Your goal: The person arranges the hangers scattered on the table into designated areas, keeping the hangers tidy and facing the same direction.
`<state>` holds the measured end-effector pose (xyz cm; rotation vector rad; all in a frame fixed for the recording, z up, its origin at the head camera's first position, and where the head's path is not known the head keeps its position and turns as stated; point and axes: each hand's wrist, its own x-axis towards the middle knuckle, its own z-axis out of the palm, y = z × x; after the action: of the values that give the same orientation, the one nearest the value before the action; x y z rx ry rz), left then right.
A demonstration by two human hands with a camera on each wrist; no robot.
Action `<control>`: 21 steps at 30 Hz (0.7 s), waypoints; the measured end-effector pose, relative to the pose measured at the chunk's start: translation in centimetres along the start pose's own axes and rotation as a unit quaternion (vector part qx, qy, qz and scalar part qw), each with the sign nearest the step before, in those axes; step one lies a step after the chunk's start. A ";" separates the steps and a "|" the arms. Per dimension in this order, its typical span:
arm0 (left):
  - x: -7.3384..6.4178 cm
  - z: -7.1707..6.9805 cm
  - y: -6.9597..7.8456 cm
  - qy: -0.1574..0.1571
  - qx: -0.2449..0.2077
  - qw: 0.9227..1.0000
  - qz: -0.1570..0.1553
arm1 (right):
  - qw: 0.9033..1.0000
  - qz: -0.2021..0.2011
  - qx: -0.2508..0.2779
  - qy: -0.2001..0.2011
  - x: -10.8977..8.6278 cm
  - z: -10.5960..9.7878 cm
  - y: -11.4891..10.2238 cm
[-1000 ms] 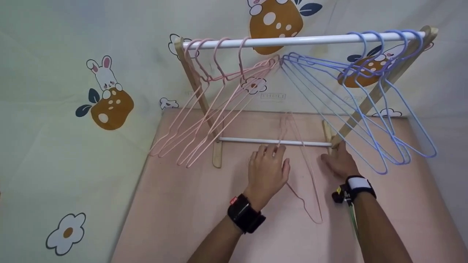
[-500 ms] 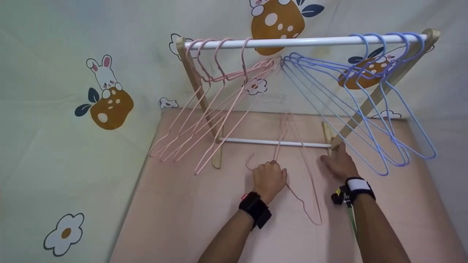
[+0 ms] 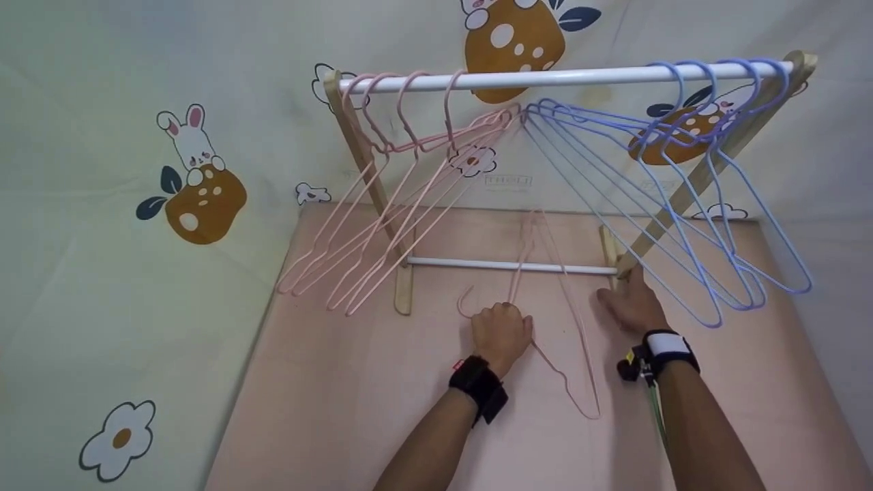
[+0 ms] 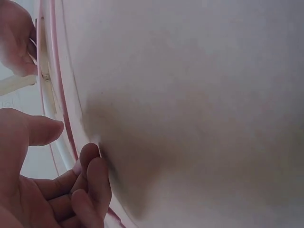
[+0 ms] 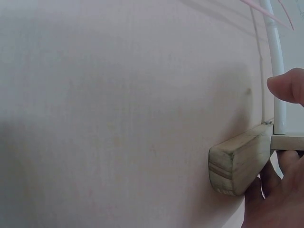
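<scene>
A pink wire hanger lies on the pink tabletop, partly under the rack's lower white rod. My left hand grips it near its neck with curled fingers, and the hook sticks out to the left. In the left wrist view those fingers bend over the hanger's wire, while the thumb stands apart. My right hand holds the wooden rack at its lower right corner. Seen from the right wrist, its fingers lie behind the wood, beside the foot, with the thumb near the white rod.
On the upper white rod, several pink hangers hang at the left end and several blue hangers at the right. Wooden side posts flank them. A patterned cloth wall stands behind and to the left.
My left hand has drawn back from near the lower rod and curled round the loose pink hanger, whose hook now shows. The hanging pink hangers swung slightly. My right hand stayed put.
</scene>
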<state>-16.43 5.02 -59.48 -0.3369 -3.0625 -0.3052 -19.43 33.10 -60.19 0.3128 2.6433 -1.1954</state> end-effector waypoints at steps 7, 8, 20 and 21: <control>0.2 0.5 -0.1 0.012 0.022 1.000 -0.001 | 1.000 -0.005 -0.015 0.000 -0.1 0.0 -0.2; 0.2 0.6 -0.1 0.014 0.024 1.000 -0.001 | 1.000 -0.005 -0.017 0.001 -0.1 0.0 -0.2; 0.4 0.1 -1.7 0.043 -0.037 0.998 -0.016 | 1.000 0.002 -0.005 -0.003 -0.4 -0.1 -0.6; 0.4 0.0 -1.9 0.048 -0.048 0.998 -0.020 | 1.000 0.004 -0.004 -0.004 -0.4 -0.1 -0.6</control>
<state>-17.25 3.28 -59.81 -0.2575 -2.9703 -0.4583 -19.21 32.78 -59.56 0.3151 2.6369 -1.1823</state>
